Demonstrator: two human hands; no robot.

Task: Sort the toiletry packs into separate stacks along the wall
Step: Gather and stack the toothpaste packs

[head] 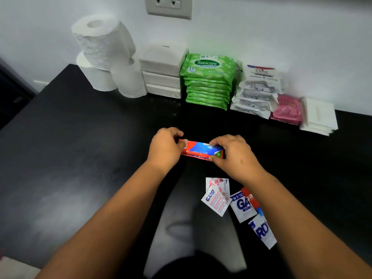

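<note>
A small bundle of red and blue sachets [199, 150] is held just above the black table [80, 148], at mid-frame. My left hand [166, 149] grips its left end and my right hand [233, 156] grips its right end. Near my right forearm lie loose white and blue sachets [216, 197], one more [242, 206] beside it and another [261, 232] closer to me. Along the wall stand stacks: green wipe packs [207, 81], white Dove sachets [255, 91], pink sachets [286, 109] and flat white packs [319, 117].
Toilet paper rolls [104, 55] are piled at the back left, next to a stack of white boxes [161, 71]. A wall socket [168, 6] sits above them. The table's left edge runs diagonally at the left of the view.
</note>
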